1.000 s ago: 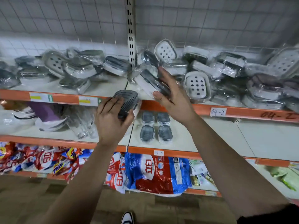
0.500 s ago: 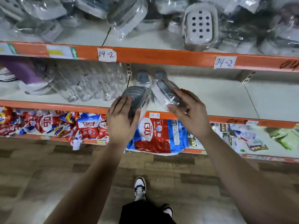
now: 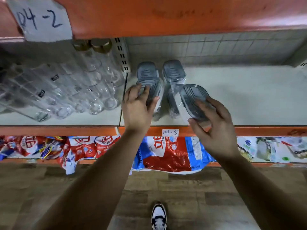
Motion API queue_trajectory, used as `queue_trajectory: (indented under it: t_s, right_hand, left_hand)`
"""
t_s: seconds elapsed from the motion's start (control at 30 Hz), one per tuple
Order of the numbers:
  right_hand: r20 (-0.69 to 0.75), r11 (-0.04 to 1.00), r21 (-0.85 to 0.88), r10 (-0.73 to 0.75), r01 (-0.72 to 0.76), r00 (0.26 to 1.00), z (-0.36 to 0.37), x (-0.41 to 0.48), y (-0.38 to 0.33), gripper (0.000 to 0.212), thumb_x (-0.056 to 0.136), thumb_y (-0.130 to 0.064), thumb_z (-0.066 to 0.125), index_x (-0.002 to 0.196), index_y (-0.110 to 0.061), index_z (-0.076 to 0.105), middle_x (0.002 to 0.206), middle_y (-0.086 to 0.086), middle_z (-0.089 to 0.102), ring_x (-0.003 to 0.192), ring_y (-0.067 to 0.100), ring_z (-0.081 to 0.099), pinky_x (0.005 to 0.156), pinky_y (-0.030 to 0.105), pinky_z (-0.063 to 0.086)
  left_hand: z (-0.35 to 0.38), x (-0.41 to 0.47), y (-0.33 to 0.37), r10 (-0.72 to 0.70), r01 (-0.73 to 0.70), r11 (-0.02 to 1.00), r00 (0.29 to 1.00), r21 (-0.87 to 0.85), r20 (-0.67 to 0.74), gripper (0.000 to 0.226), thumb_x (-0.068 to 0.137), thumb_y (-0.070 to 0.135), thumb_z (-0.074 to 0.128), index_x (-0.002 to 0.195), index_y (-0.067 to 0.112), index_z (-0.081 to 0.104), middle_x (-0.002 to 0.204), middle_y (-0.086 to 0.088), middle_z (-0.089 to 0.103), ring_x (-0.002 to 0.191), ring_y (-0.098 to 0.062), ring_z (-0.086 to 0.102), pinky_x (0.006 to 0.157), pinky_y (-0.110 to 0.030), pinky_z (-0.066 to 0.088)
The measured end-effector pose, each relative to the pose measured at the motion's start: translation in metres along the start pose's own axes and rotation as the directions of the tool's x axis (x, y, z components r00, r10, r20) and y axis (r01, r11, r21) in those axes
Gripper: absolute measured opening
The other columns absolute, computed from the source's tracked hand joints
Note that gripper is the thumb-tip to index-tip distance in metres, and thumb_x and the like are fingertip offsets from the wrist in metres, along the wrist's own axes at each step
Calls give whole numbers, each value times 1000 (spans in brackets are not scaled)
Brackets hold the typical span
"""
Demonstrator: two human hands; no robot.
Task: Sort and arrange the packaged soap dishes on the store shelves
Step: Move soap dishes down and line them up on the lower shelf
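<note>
Grey soap dishes in clear plastic wrap lie in two short rows on the middle shelf (image 3: 232, 97). My left hand (image 3: 137, 107) grips one grey soap dish (image 3: 150, 90) at the front of the left row, with another dish (image 3: 146, 72) just behind it. My right hand (image 3: 214, 128) holds a second wrapped grey dish (image 3: 193, 100) tilted above the shelf's front, right of the right row. That row has a dish at the back (image 3: 173, 70) and one on edge (image 3: 172, 103) in front.
Clear glass bottles (image 3: 79, 93) lie packed on the shelf to the left of a slotted upright post (image 3: 122, 55). An orange upper shelf edge (image 3: 166, 14) hangs close overhead. Detergent bags (image 3: 166, 151) fill the bottom shelf. My shoe (image 3: 158, 216) stands on the wooden floor.
The view dropped from the top shelf to the middle shelf. Both hands carried their dishes down and forward onto it; the left dish now sits in the left row.
</note>
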State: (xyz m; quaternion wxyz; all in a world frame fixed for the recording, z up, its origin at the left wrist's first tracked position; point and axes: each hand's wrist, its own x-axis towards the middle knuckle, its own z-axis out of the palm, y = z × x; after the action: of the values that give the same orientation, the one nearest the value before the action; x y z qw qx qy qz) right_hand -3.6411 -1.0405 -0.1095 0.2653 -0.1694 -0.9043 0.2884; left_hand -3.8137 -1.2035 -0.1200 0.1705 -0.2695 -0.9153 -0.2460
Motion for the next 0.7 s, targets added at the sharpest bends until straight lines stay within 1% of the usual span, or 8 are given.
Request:
queue_trajectory:
  t_s: [0.13, 0.17, 0.27, 0.37, 0.47, 0.57, 0.63, 0.7]
  right_hand:
    - [-19, 996, -41, 79, -80, 997, 21, 15, 9, 57, 86, -45, 61, 140, -26, 55, 147, 5, 44, 135, 27, 42, 101, 40, 46]
    - [-24, 995, -55, 76, -77, 997, 25, 18, 11, 57, 87, -45, 61, 139, -25, 55, 147, 6, 45, 135, 28, 43, 99, 41, 46]
    - [-55, 997, -77, -12, 7, 998, 37, 19, 20, 55, 89, -44, 61, 137, -16, 58, 143, 15, 49, 131, 36, 47, 97, 41, 46]
    - [-63, 999, -41, -6, 3, 998, 45, 16, 27, 54, 89, -44, 59, 136, -17, 60, 142, 15, 50, 130, 35, 48, 97, 39, 46]
    - [-58, 999, -32, 13, -15, 998, 48, 13, 30, 53, 89, -45, 59, 136, -20, 58, 142, 12, 50, 131, 31, 47, 99, 39, 47]
    - [-59, 999, -26, 23, -25, 998, 47, 11, 31, 53, 89, -43, 60, 136, -20, 59, 142, 12, 50, 131, 32, 47, 99, 42, 48]
    - [-67, 999, -24, 22, -24, 998, 46, 12, 31, 52, 89, -43, 61, 135, -18, 60, 142, 14, 50, 131, 34, 47, 98, 46, 50]
    - [-69, 999, -48, 5, -8, 998, 46, 15, 31, 53, 90, -43, 60, 135, -16, 60, 142, 16, 49, 131, 37, 47, 97, 47, 50]
  left_hand:
    - [28, 35, -11, -27, 27, 999, 999, 24, 25, 60, 90, 51, 44, 121, 6, 68, 122, -15, 57, 114, -38, 53, 93, -49, 50]
    - [33, 44, -13, -25, 24, 999, 999, 41, 24, 57, 90, 49, 47, 121, 6, 68, 121, -15, 57, 113, -38, 53, 94, -49, 49]
    - [42, 70, -12, -41, 38, 996, 999, 86, 31, 45, 92, 41, 61, 124, 10, 65, 122, -14, 58, 116, -36, 51, 97, -47, 43]
    - [48, 100, -2, -100, 86, 979, 993, 185, 64, 53, 95, 48, 55, 132, 10, 54, 133, -16, 52, 125, -34, 45, 102, -44, 38]
    - [57, 120, 3, -118, 82, 958, 986, 276, 119, 61, 94, 53, 52, 133, 6, 51, 137, -16, 48, 127, -35, 43, 98, -43, 39]
    - [67, 113, 1, -120, 58, 971, 957, 231, 265, 62, 101, 56, 34, 133, 6, 51, 139, -16, 45, 130, -36, 40, 102, -46, 40]
    - [71, 101, -6, -84, 36, 983, 959, 178, 272, 66, 102, 55, 25, 135, 4, 50, 141, -18, 44, 133, -38, 38, 108, -51, 35]
    - [68, 88, -13, -31, 14, 997, 976, 81, 215, 65, 100, 52, 23, 134, 5, 53, 138, -17, 48, 131, -39, 41, 109, -54, 33]
